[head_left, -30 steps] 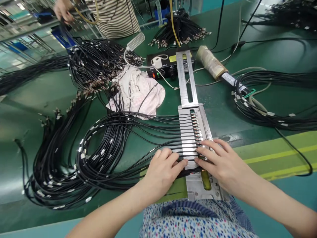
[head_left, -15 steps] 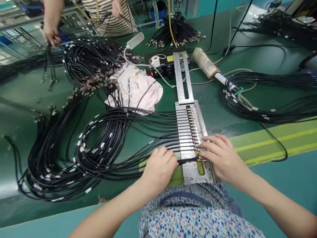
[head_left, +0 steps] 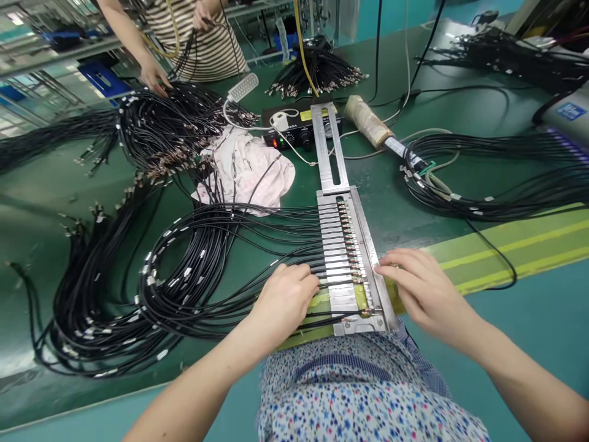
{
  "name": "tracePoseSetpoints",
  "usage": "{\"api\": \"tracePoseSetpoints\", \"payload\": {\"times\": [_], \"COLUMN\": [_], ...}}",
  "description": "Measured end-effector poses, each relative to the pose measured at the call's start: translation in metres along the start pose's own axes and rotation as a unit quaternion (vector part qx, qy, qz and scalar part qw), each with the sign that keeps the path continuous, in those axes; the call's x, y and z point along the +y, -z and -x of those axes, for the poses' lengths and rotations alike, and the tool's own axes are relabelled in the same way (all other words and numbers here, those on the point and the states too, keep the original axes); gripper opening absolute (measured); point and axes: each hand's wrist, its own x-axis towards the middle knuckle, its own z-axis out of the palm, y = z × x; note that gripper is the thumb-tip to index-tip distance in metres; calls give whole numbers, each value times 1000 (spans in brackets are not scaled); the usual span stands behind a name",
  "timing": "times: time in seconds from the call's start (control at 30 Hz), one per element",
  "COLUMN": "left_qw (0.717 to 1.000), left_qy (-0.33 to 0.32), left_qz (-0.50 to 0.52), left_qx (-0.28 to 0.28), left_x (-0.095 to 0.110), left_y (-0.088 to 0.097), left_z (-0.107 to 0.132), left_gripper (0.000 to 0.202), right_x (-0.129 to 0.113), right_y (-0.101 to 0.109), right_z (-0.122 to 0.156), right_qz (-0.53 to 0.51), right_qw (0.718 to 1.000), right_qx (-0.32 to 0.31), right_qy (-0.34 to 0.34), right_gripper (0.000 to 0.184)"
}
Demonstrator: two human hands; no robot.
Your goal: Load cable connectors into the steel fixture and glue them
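A metal comb jig (head_left: pixel 343 258) lies on the green bench mat, with brass cable connectors (head_left: pixel 350 245) seated in a row along its slots. Black cables (head_left: pixel 193 276) run from those connectors into a large looped bundle at the left. My left hand (head_left: pixel 285 294) is curled over the cables just left of the jig. My right hand (head_left: pixel 423 285) has its fingertips beside the jig's right rail and holds nothing. A few loose cables (head_left: pixel 354 316) cross the jig's near end.
A person in a striped top (head_left: pixel 197 43) stands across the bench, one hand on a cable bundle (head_left: pixel 170 123). A white cloth (head_left: pixel 243 172), black control box (head_left: pixel 299 130), desk lamp (head_left: pixel 242 87), wrapped roll (head_left: pixel 365 121) and another cable coil (head_left: pixel 488 178) sit on the bench.
My right hand has lifted from the connectors to the jig's right rail. My left hand has drawn back left, and cables now lie lower across the jig. The view has shifted.
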Motion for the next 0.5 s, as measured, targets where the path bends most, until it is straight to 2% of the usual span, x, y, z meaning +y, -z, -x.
{"api": "tracePoseSetpoints", "payload": {"times": [0.17, 0.27, 0.37, 0.5], "left_qw": [999, 999, 999, 993], "left_qy": [-21, -27, -36, -78], "left_qz": [-25, -36, -38, -56], "left_qx": [-11, -5, 12, 62], "left_x": [3, 4, 3, 2], "left_y": [-5, -9, -11, -15], "left_z": [-3, -2, -1, 4], "left_gripper": [21, 22, 21, 28], "right_x": [0, -4, -8, -13], "right_y": [-6, -13, -20, -24], "right_z": [-4, -10, -16, -24], "right_qz": [0, 23, 53, 78], "right_qw": [1000, 998, 994, 990], "right_qx": [-4, -30, -72, -81], "right_qy": [11, 42, 70, 84], "right_gripper": [31, 38, 41, 29]}}
